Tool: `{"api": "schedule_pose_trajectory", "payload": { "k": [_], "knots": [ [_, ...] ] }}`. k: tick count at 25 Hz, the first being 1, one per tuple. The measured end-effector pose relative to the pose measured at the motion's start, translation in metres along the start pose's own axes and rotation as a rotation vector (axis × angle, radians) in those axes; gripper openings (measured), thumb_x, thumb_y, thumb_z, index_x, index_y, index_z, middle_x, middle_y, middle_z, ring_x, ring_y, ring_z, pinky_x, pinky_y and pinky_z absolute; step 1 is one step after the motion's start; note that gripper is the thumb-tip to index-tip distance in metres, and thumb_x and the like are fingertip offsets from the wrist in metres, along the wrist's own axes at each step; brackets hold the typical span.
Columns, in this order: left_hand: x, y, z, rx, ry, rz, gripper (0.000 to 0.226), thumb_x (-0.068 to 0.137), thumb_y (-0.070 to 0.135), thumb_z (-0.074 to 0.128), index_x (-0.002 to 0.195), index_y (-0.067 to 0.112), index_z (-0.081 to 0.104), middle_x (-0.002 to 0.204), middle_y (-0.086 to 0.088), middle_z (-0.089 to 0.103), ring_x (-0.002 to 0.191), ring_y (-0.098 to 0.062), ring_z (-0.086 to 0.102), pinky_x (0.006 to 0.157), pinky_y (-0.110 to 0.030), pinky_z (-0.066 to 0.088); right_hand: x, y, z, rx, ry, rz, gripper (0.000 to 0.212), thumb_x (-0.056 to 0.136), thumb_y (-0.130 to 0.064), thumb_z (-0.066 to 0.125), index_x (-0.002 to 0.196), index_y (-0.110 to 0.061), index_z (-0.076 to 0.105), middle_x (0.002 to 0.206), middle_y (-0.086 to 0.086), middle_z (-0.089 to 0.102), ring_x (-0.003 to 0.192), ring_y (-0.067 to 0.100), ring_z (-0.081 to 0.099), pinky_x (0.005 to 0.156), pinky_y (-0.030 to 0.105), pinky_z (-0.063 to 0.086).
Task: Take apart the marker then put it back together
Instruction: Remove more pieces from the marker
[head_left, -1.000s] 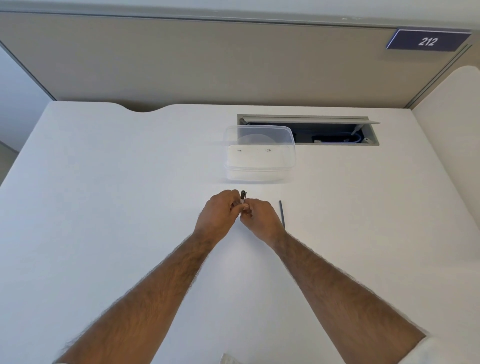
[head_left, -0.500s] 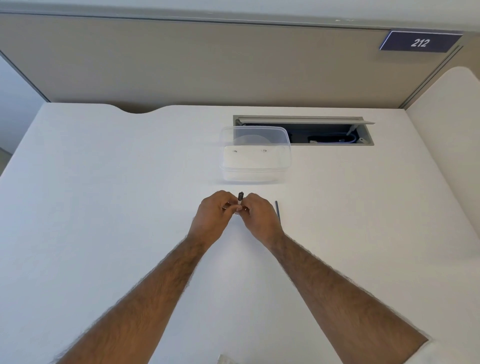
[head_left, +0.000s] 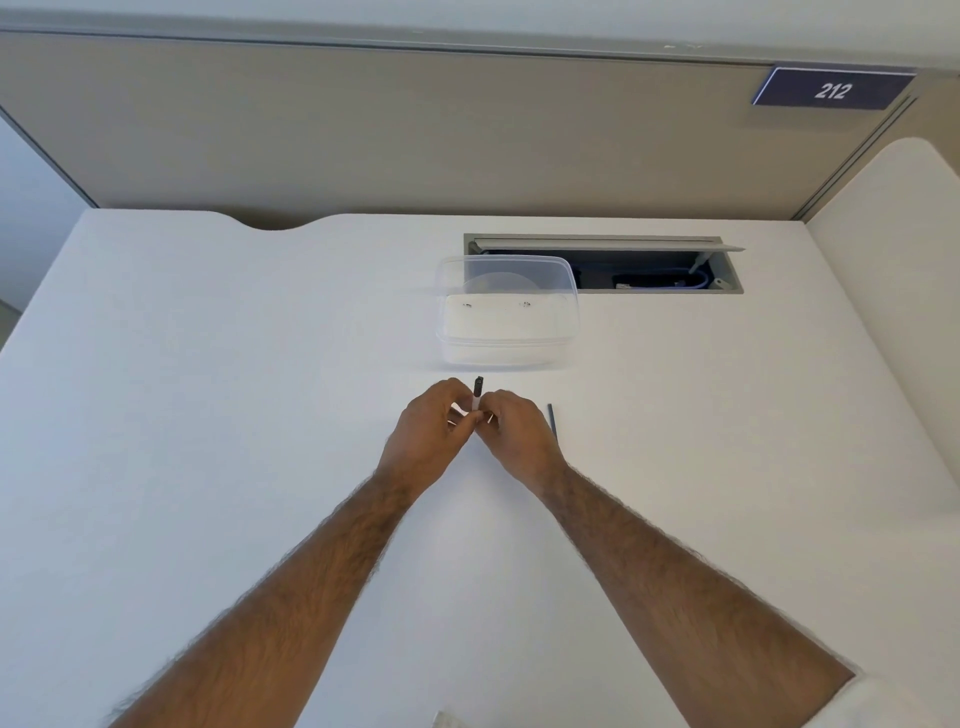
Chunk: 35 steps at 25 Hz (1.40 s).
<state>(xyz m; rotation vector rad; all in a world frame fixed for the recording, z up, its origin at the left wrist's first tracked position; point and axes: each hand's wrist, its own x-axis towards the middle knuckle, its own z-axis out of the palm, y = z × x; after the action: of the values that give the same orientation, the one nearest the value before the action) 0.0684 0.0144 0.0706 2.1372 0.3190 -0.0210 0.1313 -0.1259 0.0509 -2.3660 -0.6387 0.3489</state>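
The marker (head_left: 477, 393) stands nearly upright between my two hands over the white table, its black end sticking up and a bit of white barrel showing below it. My left hand (head_left: 426, 441) grips it from the left, my right hand (head_left: 514, 439) from the right, fingertips touching around the barrel. Most of the barrel is hidden by the fingers. A thin dark rod (head_left: 552, 423), seemingly a marker part, lies flat on the table just right of my right hand.
A clear plastic box (head_left: 506, 312) stands behind the hands. Behind it, an open cable hatch (head_left: 649, 270) is set into the table. A beige partition runs along the back, and a white panel rises at the right.
The hands stay together on the marker. A little more of the white barrel shows below the black end than one second ago. The dark rod has not moved.
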Motion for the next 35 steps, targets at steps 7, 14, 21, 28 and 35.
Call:
{"api": "schedule_pose_trajectory", "payload": {
  "k": [7,14,21,28,35],
  "knots": [
    [-0.0003,0.0012,-0.0011,-0.058,0.072,0.031,0.013,0.093,0.024,0.071,0.085,0.033,0.066,0.094,0.015,0.069,0.087,-0.004,0.070,0.081,-0.039,0.060,-0.0020,0.0015,0.0013,-0.001,-0.005,-0.002,0.022,0.095,-0.030,0.060,0.086,-0.011,0.067,0.080,-0.002,0.057,0.074,0.016,0.052,0.065,0.029,0.039],
    [-0.0004,-0.0005,0.0008,-0.027,0.053,0.010,0.014,0.092,0.021,0.070,0.081,0.020,0.061,0.087,0.011,0.068,0.087,-0.010,0.069,0.080,-0.043,0.059,-0.0046,-0.0036,0.0054,-0.037,0.011,-0.017,0.026,0.098,-0.021,0.055,0.073,-0.015,0.049,0.075,-0.002,0.050,0.069,0.019,0.049,0.062,0.031,0.036],
    [0.0018,0.0022,-0.0018,0.032,0.036,-0.014,0.016,0.094,0.028,0.068,0.081,0.024,0.059,0.085,0.012,0.069,0.084,-0.009,0.070,0.075,-0.047,0.059,-0.0046,-0.0006,0.0085,-0.045,-0.018,0.012,0.027,0.101,-0.027,0.049,0.086,-0.009,0.063,0.085,0.002,0.062,0.076,0.021,0.059,0.070,0.039,0.050],
    [-0.0005,-0.0014,0.0008,-0.046,0.036,-0.014,0.009,0.091,0.028,0.072,0.087,0.025,0.064,0.091,0.013,0.069,0.086,-0.006,0.070,0.079,-0.042,0.060,-0.0070,0.0020,0.0091,-0.023,0.017,0.009,0.023,0.096,-0.029,0.055,0.081,-0.012,0.059,0.079,-0.003,0.057,0.074,0.019,0.055,0.067,0.037,0.048],
    [0.0005,-0.0001,-0.0016,-0.134,0.070,0.001,0.003,0.090,0.019,0.074,0.088,0.020,0.073,0.092,0.012,0.072,0.085,-0.005,0.071,0.080,-0.039,0.060,-0.0057,0.0005,0.0068,-0.018,0.026,0.016,0.025,0.096,-0.035,0.057,0.090,-0.013,0.067,0.086,0.001,0.063,0.079,0.018,0.059,0.070,0.035,0.049]
  ]
}}
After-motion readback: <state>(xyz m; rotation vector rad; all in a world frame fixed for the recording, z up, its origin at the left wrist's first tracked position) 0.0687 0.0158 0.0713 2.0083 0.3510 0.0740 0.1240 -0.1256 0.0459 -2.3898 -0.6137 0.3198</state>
